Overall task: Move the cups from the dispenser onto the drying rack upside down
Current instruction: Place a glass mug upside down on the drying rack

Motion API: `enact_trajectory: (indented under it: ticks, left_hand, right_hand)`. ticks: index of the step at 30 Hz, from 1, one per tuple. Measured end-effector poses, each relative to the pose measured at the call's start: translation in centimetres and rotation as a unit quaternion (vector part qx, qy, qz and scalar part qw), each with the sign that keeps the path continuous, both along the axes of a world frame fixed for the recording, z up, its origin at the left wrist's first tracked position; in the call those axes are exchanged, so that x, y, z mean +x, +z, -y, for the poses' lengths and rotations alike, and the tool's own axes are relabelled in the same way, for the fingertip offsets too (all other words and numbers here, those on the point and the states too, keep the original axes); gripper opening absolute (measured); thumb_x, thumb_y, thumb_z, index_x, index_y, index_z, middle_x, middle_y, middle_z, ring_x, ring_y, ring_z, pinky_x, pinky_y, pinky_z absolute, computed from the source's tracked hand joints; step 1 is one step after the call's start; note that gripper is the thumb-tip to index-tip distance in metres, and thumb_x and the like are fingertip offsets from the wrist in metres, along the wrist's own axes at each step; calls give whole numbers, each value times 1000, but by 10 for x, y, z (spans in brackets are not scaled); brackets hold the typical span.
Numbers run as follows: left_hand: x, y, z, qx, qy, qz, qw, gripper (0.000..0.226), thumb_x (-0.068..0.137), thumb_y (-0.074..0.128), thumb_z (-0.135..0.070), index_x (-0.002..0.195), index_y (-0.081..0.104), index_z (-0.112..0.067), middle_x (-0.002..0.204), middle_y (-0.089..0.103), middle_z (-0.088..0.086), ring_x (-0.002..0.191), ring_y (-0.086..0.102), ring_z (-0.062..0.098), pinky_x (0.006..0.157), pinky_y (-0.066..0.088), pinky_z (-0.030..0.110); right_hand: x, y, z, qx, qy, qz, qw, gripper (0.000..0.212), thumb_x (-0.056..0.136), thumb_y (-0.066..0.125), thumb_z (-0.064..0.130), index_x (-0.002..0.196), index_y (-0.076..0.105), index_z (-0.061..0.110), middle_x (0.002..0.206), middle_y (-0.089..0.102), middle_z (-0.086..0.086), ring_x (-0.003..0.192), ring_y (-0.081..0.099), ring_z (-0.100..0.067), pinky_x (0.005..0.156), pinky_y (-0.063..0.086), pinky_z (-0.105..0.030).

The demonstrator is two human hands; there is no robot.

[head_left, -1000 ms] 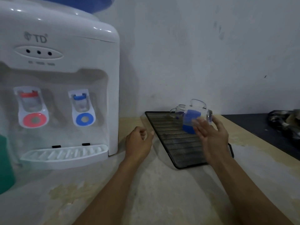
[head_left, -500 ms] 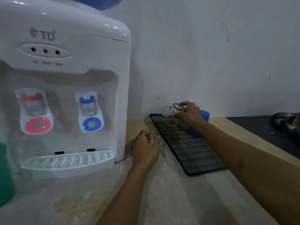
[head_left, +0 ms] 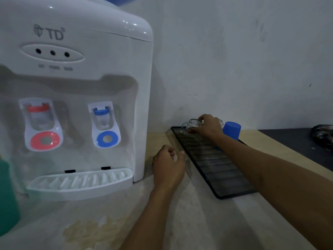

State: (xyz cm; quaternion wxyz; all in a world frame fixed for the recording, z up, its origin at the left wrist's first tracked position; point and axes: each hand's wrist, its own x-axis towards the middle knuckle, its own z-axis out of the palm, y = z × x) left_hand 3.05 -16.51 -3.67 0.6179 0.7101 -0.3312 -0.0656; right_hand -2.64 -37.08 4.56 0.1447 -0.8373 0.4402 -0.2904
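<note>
Fingers (head_left: 196, 131) of my right hand (head_left: 210, 127) pinch the clear glass cup (head_left: 193, 123), base up; I'd seat its rim flat on the black mesh drying rack (head_left: 216, 165) beneath them before releasing.

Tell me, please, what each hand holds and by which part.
The right hand grips the clear glass cup around its upper end; the left hand holds nothing.

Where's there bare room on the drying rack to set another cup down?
The near half of the drying rack is bare mesh, bordered by its front rim and the right forearm. The far end is crowded: the right hand holds the glass cup there, beside the blue cup. The left hand fills the gap toward the dispenser.
</note>
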Motion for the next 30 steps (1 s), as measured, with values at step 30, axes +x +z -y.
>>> enact_trajectory:
  ticks: [30]
  left_hand:
    - [0, 0, -2, -4, -1, -7, 1000, 25, 92, 70, -40, 109, 66, -22, 97, 69, -6, 92, 66, 9, 84, 58, 31]
  right_hand:
    - [-4, -19, -2, 26, 26, -2, 999, 82, 78, 85, 31, 144, 42, 10, 130, 65, -19, 116, 63, -34, 88, 50, -36]
